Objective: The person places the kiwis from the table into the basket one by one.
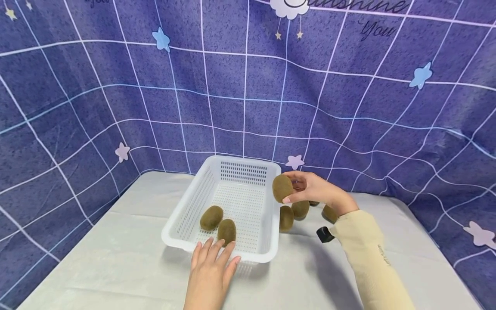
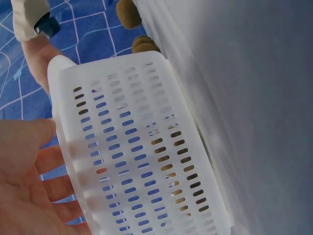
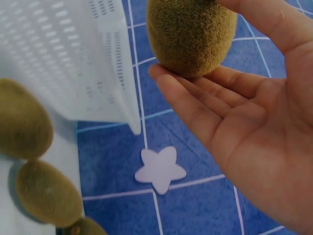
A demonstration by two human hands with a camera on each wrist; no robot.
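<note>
Between the thumb and fingers of my right hand [image 1: 310, 188] a brown fuzzy kiwi [image 1: 282, 188] is pinched, raised beside the right rim of a white perforated plastic basket [image 1: 273, 241]. In the right wrist view the same kiwi [image 3: 191, 36] rests on the fingertips, with the thumb over it. Two more kiwis lie inside the basket near its front: one kiwi [image 1: 211, 218] to the left, another kiwi [image 1: 227, 231] beside it. My left hand [image 1: 211, 271] lies at the basket's front rim, its fingers spread over the edge; the left wrist view shows them behind the rim.
Right of the basket, several kiwis sit on the white-covered table [image 1: 128, 258], among them a near kiwi [image 1: 286, 218] and a kiwi [image 1: 300, 209] behind it. Another kiwi [image 1: 329, 213] is partly hidden by the right wrist. A blue grid-patterned curtain [image 1: 248, 107] stands behind the table.
</note>
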